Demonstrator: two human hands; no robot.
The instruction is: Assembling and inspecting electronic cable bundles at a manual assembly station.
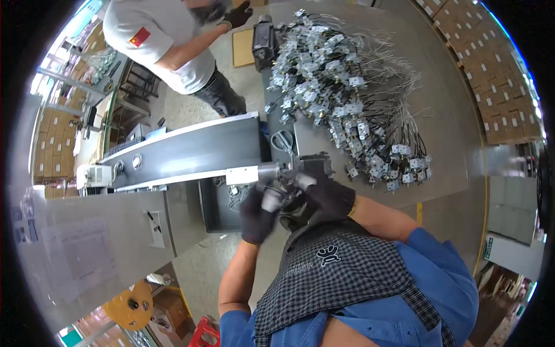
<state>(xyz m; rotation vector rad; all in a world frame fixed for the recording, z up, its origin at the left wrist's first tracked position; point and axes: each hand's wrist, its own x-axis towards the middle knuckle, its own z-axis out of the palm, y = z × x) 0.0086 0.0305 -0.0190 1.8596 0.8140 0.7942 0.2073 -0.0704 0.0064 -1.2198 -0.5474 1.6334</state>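
My left hand [258, 215], in a dark glove with pale finger covers, is curled beside the near end of the conveyor. It is partly smeared by motion. My right hand [330, 195], gloved the same way, reaches in from the right with its fingers bent together. The two hands almost meet over a small metallic piece [284, 186], too blurred to name. Just beyond them, a dark clamp-like fixture [317, 163] stands at the table's edge. A pair of scissors [282, 140] lies past the fingers.
A large heap of metal parts with wires [324, 75] covers the table at the right. The conveyor belt [196, 151] runs left, carrying one small part [137, 161]. Below it sits a grey bin [215, 222] with wired parts. Another person [173, 46] stands across the conveyor.
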